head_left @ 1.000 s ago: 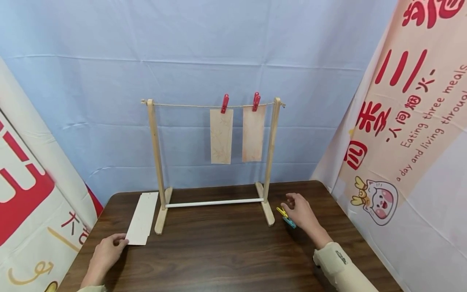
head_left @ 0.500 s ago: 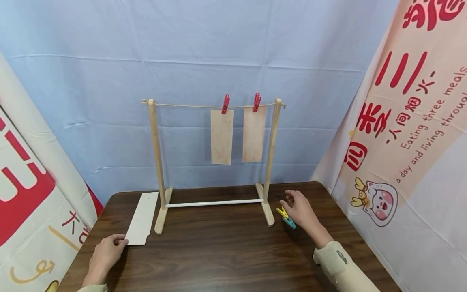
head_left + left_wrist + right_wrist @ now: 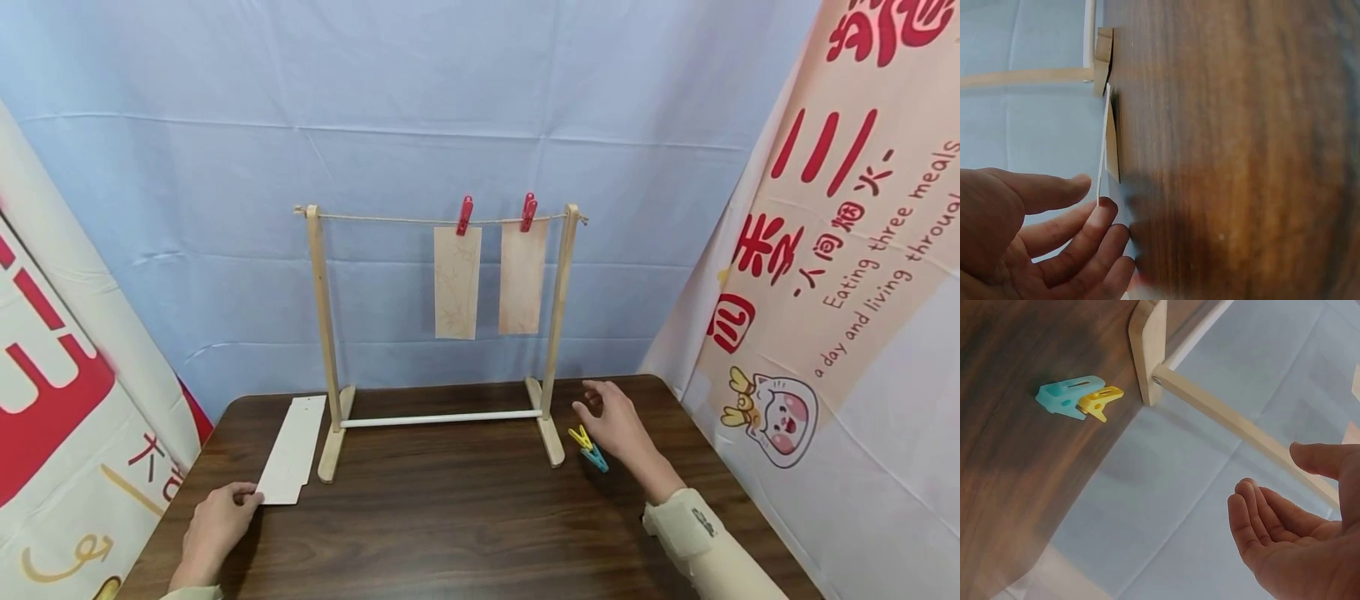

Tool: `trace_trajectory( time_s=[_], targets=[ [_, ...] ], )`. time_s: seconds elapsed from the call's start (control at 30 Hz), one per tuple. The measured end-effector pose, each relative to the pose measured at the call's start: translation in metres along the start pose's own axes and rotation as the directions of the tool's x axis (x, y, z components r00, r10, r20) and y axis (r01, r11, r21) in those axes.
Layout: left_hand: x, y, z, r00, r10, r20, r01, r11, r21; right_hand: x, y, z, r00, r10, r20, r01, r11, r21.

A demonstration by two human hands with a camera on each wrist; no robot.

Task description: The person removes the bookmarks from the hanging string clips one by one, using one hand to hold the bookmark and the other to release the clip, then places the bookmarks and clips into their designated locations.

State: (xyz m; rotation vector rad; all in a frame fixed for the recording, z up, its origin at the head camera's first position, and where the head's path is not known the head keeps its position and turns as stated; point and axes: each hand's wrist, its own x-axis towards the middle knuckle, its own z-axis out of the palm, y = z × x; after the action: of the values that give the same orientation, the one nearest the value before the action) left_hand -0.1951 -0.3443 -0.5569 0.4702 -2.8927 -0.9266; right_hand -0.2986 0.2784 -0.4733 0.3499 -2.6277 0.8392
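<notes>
My left hand point(image 3: 217, 527) is at the near left corner of a white card point(image 3: 291, 458), which lies over another card on the table's left side. In the left wrist view, the raised near edge of the card point(image 3: 1102, 153) sits against my curled index finger, with the thumb close to its upper face. My right hand point(image 3: 617, 423) is held above the table with loosely bent fingers, holding nothing. Beside it lie a yellow clothespin point(image 3: 580, 435) and a teal clothespin point(image 3: 595, 457), touching each other. The right wrist view shows the teal clothespin point(image 3: 1065, 395) apart from my fingers.
A wooden stand point(image 3: 322, 317) with a string point(image 3: 382, 218) stands at the back of the table point(image 3: 442, 517). Two cards hang there: a beige card point(image 3: 456, 283) under a red clothespin point(image 3: 464, 217) and a pinkish card point(image 3: 522, 279) under red clips point(image 3: 528, 212).
My right hand has risen slightly away from the clothespins, so more of the yellow one shows. My left hand has stayed at the card's corner, and the hanging cards look unchanged.
</notes>
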Motion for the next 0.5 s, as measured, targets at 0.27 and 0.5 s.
trace_trajectory(
  time_s=[0.27, 0.5],
  targets=[
    [-0.003, 0.002, 0.002, 1.0, -0.013, -0.01, 0.013, 1.0, 0.002, 0.008, -0.008, -0.005, 1.0, -0.026, -0.01, 0.026, 1.0, 0.005],
    [-0.005, 0.005, 0.001, 1.0, -0.019, -0.014, 0.018, 1.0, -0.004, 0.014, -0.014, -0.007, 0.999, -0.031, -0.01, 0.03, 0.999, -0.018]
  ],
)
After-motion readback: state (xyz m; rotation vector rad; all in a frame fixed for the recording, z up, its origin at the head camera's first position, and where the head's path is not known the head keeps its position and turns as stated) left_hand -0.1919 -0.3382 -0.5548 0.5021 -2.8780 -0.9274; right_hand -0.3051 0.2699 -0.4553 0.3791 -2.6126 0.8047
